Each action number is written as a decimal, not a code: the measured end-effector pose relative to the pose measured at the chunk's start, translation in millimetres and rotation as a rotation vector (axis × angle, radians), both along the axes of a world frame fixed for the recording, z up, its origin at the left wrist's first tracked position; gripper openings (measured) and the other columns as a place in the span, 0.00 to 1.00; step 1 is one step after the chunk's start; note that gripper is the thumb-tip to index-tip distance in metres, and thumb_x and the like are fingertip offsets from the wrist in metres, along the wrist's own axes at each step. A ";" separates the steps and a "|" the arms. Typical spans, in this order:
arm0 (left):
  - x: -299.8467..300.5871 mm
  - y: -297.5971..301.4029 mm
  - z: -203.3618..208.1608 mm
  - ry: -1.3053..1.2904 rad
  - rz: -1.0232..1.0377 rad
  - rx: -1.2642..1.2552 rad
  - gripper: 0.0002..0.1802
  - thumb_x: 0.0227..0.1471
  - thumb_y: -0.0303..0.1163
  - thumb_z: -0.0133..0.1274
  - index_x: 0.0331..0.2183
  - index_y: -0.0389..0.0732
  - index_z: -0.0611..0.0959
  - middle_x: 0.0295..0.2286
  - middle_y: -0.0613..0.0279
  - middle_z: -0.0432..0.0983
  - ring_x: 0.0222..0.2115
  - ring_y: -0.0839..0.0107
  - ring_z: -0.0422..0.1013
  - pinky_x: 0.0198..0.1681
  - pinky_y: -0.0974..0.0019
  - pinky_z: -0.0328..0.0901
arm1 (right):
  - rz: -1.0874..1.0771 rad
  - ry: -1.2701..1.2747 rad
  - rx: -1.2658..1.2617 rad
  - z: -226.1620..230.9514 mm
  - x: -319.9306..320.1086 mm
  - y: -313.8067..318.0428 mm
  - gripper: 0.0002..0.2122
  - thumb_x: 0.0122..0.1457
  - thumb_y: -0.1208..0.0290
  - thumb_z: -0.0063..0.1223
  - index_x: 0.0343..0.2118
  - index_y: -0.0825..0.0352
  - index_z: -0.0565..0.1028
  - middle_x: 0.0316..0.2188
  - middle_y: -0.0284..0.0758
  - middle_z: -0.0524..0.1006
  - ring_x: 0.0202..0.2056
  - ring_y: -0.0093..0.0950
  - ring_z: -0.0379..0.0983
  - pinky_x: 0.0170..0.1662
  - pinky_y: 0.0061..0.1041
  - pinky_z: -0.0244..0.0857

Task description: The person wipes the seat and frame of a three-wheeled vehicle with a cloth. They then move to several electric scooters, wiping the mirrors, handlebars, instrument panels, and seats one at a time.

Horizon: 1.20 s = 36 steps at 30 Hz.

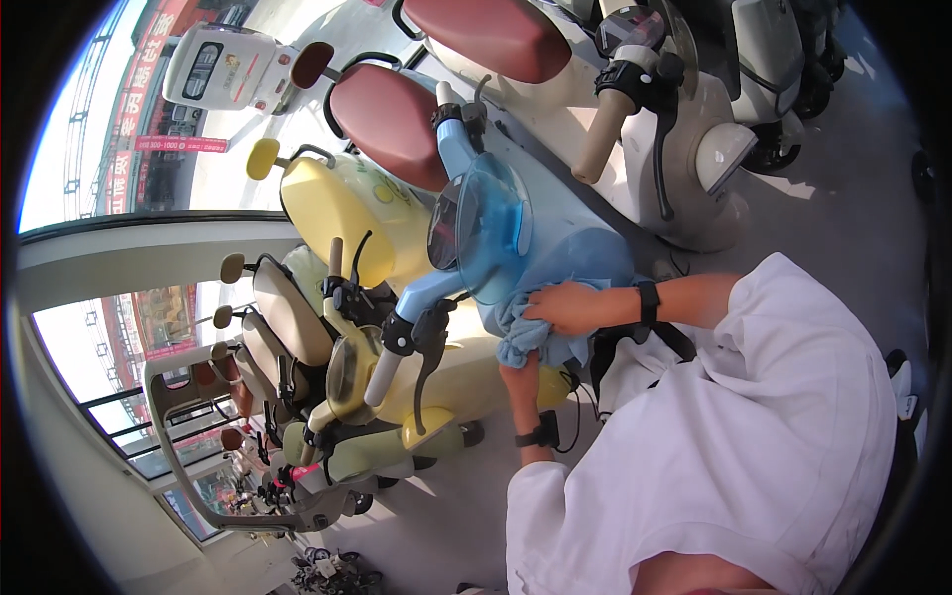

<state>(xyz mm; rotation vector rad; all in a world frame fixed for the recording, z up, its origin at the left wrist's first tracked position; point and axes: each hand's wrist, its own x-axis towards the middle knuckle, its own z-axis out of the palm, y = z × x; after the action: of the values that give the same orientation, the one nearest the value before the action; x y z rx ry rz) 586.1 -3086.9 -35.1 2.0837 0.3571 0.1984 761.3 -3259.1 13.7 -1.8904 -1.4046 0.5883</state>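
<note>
My right hand [568, 307] comes in from the right and is closed on a bunched light-blue cloth [515, 338]. It holds the cloth against the front of a light-blue electric scooter [575, 245], just below its tinted blue windscreen [496, 230]. My left hand [524, 360] reaches up from below to the same cloth, which covers its fingers, so their grip is hidden. Each wrist wears a black band. The blue scooter's handlebar grip [384, 378] and brake lever [430, 369] are left of my left hand.
A yellow scooter [461, 382] stands close on the left, a cream scooter [650, 149] with a tan grip close on the right. More scooters, one green [372, 451], are parked farther left. Mirrors and levers stick out between them. Large windows [109, 129] line the left side, above grey floor [436, 535].
</note>
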 end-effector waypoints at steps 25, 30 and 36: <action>186.2 -128.7 44.8 0.022 0.154 0.568 0.26 0.42 0.29 0.63 0.46 0.40 0.77 0.41 0.49 0.75 0.43 0.47 0.71 0.45 0.54 0.67 | -0.318 0.498 0.164 -79.3 141.5 -70.6 0.16 0.53 0.72 0.54 0.45 0.66 0.73 0.41 0.48 0.78 0.44 0.45 0.76 0.48 0.34 0.68; 190.3 -125.3 34.8 0.053 0.102 0.480 0.32 0.38 0.28 0.64 0.49 0.41 0.75 0.44 0.52 0.73 0.46 0.47 0.68 0.49 0.52 0.65 | -0.336 0.536 0.216 -104.1 148.7 -60.9 0.19 0.53 0.68 0.57 0.49 0.66 0.73 0.42 0.48 0.78 0.45 0.43 0.76 0.49 0.32 0.68; 168.6 -124.1 41.1 0.013 0.076 0.539 0.28 0.38 0.25 0.63 0.46 0.39 0.77 0.41 0.51 0.75 0.43 0.49 0.71 0.46 0.56 0.67 | -0.389 0.565 0.300 -80.8 110.6 -75.9 0.21 0.51 0.71 0.58 0.50 0.65 0.72 0.43 0.46 0.77 0.46 0.44 0.74 0.52 0.35 0.67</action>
<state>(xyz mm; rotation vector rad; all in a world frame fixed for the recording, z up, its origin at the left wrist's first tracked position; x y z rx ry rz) 754.7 -3211.1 6.0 2.6036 0.4252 0.3581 871.8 -3335.0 -67.1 -1.5334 -0.6944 0.6122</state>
